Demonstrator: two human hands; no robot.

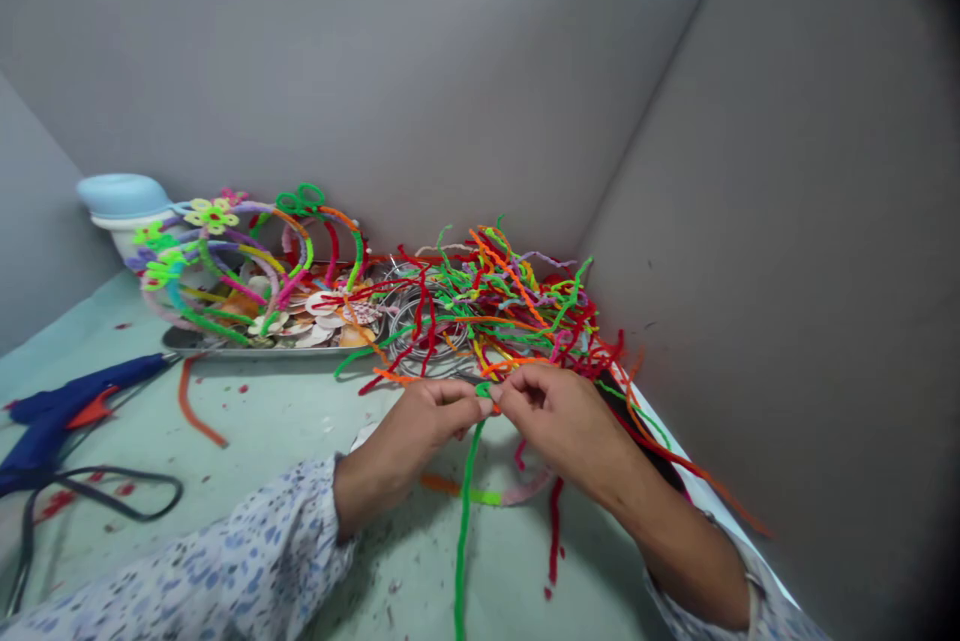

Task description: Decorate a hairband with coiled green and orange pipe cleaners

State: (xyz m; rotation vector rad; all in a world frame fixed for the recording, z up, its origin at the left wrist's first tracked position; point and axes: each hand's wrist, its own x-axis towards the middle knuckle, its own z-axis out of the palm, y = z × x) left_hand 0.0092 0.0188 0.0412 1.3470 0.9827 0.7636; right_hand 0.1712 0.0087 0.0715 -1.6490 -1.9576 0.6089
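A green pipe cleaner [466, 511] hangs down from between my hands, its upper end bent into a small loop. My left hand [442, 416] pinches it from the left, thumb and forefinger pressed together. From the right, my right hand [544, 411] pinches the same looped end, the fingertips of both hands nearly touching. A bit of orange shows under the loop. Below the hands lies a curved band [487, 498] wrapped in orange, green and pink pipe cleaner; my hands and the green strand hide part of it.
Behind my hands sits a heap of coloured pipe cleaners [517, 291] with coiled wire [435, 331]. Wrapped headbands [247, 261] rest on a metal tray [277, 352] at left, by a blue-lidded container [124, 199]. A blue glue gun [82, 391] with its cord lies at far left.
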